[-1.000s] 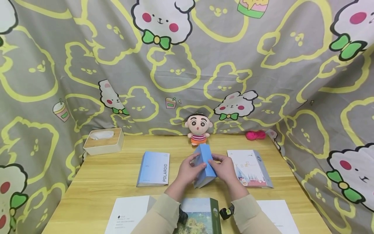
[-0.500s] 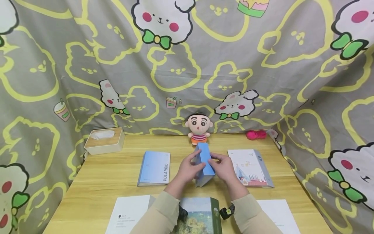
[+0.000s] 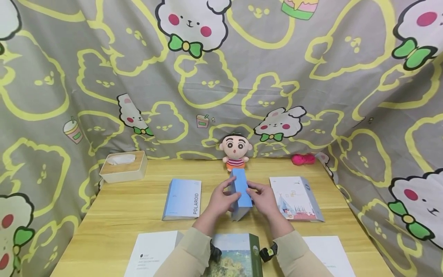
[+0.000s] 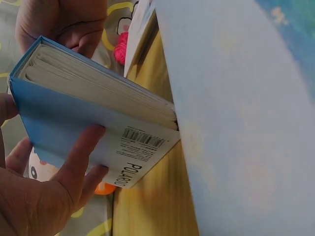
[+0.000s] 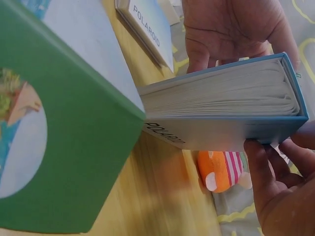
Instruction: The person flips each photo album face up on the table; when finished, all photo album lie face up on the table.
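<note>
A blue photo album marked POLAROID stands on its page edge at the middle of the table, spine up. My left hand grips it from the left, thumb on the spine and fingers spread over the cover. From the other side my right hand holds the spine and the opposite cover. In the left wrist view the page block of the album shows between its covers, with a barcode on the near cover. The right wrist view shows the same album nearly closed.
Another POLAROID album lies left, a white illustrated album right. Nearer are a green-spined album under the forearms and white albums at either side. Behind stand a plush doll, a tissue box and pink yarn.
The album's spine has shifted slightly left and its top has tipped a little, both hands moving with it. Everything else on the table stays in place.
</note>
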Tool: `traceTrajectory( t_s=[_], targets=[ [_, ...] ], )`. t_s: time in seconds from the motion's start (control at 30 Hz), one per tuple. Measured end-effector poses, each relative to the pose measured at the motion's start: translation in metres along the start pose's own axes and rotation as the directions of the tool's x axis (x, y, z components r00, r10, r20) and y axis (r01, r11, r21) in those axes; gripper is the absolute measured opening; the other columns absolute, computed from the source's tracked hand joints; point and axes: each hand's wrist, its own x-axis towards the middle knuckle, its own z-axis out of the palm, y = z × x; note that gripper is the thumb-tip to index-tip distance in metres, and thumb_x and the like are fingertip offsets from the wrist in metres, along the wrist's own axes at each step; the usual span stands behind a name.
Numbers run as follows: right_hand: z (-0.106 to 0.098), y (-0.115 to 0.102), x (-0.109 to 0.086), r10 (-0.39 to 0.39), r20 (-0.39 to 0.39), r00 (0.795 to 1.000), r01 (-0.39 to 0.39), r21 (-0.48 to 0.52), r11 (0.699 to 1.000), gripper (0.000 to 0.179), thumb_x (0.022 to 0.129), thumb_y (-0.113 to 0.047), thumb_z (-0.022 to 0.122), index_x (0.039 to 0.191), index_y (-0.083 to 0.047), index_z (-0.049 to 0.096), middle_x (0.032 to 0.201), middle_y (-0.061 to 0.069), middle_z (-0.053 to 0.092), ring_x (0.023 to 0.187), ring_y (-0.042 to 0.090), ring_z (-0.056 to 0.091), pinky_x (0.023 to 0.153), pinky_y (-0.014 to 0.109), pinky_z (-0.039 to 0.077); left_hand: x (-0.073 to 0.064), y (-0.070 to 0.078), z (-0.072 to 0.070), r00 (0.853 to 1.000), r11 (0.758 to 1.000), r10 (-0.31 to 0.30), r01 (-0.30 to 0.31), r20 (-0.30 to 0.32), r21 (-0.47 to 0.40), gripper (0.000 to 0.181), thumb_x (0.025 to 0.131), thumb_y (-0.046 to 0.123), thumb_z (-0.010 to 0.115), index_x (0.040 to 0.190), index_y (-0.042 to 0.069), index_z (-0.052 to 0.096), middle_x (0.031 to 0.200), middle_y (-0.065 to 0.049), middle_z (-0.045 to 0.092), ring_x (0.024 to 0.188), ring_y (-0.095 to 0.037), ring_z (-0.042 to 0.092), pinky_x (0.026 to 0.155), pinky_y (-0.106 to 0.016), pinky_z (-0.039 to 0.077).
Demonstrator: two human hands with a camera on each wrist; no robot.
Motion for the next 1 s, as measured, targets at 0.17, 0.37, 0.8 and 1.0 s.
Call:
traceTrajectory(
  t_s=[0.17, 0.37, 0.8, 1.0],
  targets=[
    [0.001, 0.003, 0.0, -0.003, 0.017, 1.0, 0.002, 0.036, 0.999, 0.035, 0.104, -0.002, 0.065, 0.138, 0.006, 0.065, 0.137, 0.028, 0.064, 0.098, 0.026, 0.073, 0.076, 0.035, 0.065, -0.002, 0.002, -0.001, 1.0, 0.998, 0.022, -0.022, -0.002, -0.059, 0.065, 0.093, 0.013, 0.076, 0.155, 0.017, 0.056, 0.162, -0.019, 0.044, 0.136, -0.052, 0.052, 0.066, -0.047, 0.066],
    [0.003, 0.006, 0.0, -0.005, 0.035, 0.999, 0.002, 0.079, 0.997, 0.035, 0.106, -0.002, 0.061, 0.14, 0.005, 0.064, 0.138, 0.027, 0.064, 0.105, 0.029, 0.072, 0.078, 0.038, 0.065, -0.001, 0.0, -0.002, 0.999, 0.997, 0.036, -0.037, -0.009, -0.074, 0.062, 0.095, 0.01, 0.074, 0.154, 0.014, 0.056, 0.158, -0.027, 0.046, 0.132, -0.05, 0.057, 0.067, -0.047, 0.066],
    [-0.003, 0.022, 0.008, 0.138, 0.152, 0.979, -0.159, 0.134, 0.978, 0.04, 0.109, -0.021, 0.062, 0.145, -0.002, 0.063, 0.131, 0.019, 0.072, 0.098, 0.024, 0.075, 0.07, 0.033, 0.062, -0.002, 0.006, -0.001, 0.998, 0.997, 0.006, -0.01, -0.055, -0.074, 0.061, 0.092, 0.009, 0.075, 0.152, 0.01, 0.059, 0.158, -0.021, 0.049, 0.127, -0.042, 0.064, 0.065, -0.044, 0.066],
    [-0.009, 0.033, 0.01, 0.184, 0.276, 0.944, -0.239, 0.182, 0.954, 0.05, 0.11, -0.03, 0.061, 0.15, 0.0, 0.057, 0.14, 0.02, 0.066, 0.105, 0.022, 0.073, 0.073, 0.035, 0.064, -0.001, 0.009, 0.004, 0.997, 0.999, -0.008, 0.005, -0.081, -0.034, 0.068, 0.09, 0.016, 0.085, 0.152, 0.01, 0.057, 0.158, -0.018, 0.051, 0.12, -0.039, 0.068, 0.062, -0.04, 0.064]
  ],
)
